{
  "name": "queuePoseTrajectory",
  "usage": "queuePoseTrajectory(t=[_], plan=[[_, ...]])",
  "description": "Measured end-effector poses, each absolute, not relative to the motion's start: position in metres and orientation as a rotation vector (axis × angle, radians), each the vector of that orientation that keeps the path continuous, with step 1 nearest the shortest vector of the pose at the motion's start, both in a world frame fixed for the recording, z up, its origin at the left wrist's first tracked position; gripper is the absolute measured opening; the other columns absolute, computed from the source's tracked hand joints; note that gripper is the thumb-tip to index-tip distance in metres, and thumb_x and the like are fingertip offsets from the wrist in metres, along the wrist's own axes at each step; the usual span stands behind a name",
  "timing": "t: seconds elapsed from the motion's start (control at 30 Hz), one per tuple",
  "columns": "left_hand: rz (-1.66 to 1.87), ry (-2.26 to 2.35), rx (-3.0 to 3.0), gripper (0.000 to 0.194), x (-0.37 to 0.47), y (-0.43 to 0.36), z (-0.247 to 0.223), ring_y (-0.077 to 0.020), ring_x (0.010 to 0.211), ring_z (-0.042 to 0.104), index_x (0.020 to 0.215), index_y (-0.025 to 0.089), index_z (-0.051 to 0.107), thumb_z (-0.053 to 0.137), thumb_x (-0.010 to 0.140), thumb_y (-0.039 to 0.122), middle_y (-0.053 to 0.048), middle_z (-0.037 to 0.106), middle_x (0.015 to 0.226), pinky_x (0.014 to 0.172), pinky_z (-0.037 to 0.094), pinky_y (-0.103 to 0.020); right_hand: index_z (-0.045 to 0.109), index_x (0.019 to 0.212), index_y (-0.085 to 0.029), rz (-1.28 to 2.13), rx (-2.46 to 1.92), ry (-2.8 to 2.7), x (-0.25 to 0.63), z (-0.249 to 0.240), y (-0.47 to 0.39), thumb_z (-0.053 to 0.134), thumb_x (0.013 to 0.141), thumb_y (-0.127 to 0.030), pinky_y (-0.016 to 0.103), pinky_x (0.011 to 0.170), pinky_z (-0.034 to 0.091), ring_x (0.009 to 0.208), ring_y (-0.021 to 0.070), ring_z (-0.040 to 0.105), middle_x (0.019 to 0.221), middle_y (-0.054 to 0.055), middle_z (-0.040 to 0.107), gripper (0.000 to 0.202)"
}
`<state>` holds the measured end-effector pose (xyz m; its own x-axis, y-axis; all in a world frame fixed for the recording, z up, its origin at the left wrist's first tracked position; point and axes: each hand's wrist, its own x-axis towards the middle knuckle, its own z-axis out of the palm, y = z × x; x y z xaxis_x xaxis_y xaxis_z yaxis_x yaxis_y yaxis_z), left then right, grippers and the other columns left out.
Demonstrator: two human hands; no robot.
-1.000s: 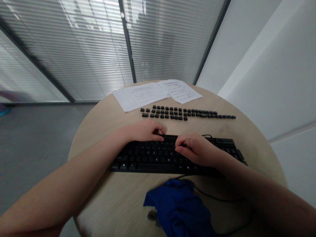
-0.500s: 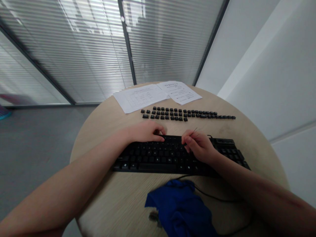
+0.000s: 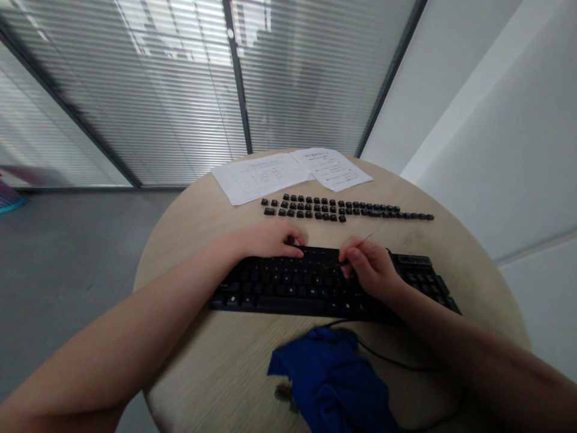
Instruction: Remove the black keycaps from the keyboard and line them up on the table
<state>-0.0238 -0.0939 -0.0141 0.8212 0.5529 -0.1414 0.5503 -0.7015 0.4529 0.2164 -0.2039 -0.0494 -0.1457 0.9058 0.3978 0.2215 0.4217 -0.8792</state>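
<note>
A black keyboard (image 3: pixel 288 304) lies across the round wooden table. My left hand (image 3: pixel 274 239) rests on its upper edge, thumb and fingers apart, nothing seen between them. Over the right part of the keys, my right hand (image 3: pixel 367 264) is closed in a pinch around a thin wire-like tool (image 3: pixel 367 237), whose thin end sticks up past the fingers. Its lower end is near the keys, too dark to make out clearly. Beyond the keyboard, loose black keycaps (image 3: pixel 309 210) stand in rows.
Two printed paper sheets (image 3: pixel 265 177) lie at the table's far side. A crumpled blue cloth (image 3: pixel 333 379) sits near the front, with a small dark brush-like object (image 3: pixel 283 393) beside it. A black cable (image 3: pixel 396 362) curves over the table (image 3: pixel 180 240).
The whole view has shifted slightly. My right hand has moved a little to the right over the keyboard, still pinching the thin tool. My left hand stays on the keyboard's upper edge.
</note>
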Motion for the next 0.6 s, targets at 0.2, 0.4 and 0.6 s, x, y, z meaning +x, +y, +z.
queuePoseTrajectory(t=[0.2,0.4,0.6], plan=[[-0.040,0.810,2.493,0.025,-0.024,-0.093,-0.015,-0.0184,0.077,0.062,0.105,0.021,0.078,0.066,0.090,0.037,-0.003,0.073,0.086,0.071,0.042,-0.030,0.058,0.076,-0.021,0.841,-0.975,-1.442,0.214,-0.048,-0.196,0.055,0.098,-0.068,0.019,0.039,0.039,0.038,0.0097,0.049,0.048,-0.005,0.053,0.051],[0.042,0.807,2.596,0.024,-0.026,-0.098,-0.005,-0.0208,0.086,0.067,0.107,0.021,0.077,0.069,0.089,0.034,-0.005,0.076,0.097,0.078,0.046,-0.032,0.061,0.079,-0.020,0.755,-0.950,-1.592,0.215,-0.051,-0.199,0.053,0.102,-0.059,0.020,0.044,0.040,0.042,0.0091,0.050,0.050,-0.005,0.054,0.046],[0.439,0.678,2.648,0.017,-0.024,-0.120,0.016,-0.0217,0.101,0.068,0.105,0.023,0.075,0.068,0.092,0.031,-0.004,0.076,0.106,0.094,0.048,-0.035,0.064,0.082,-0.020,0.660,-0.931,-1.698,0.215,-0.053,-0.200,0.054,0.105,-0.051,0.020,0.045,0.041,0.045,0.0097,0.054,0.054,-0.004,0.058,0.039]])
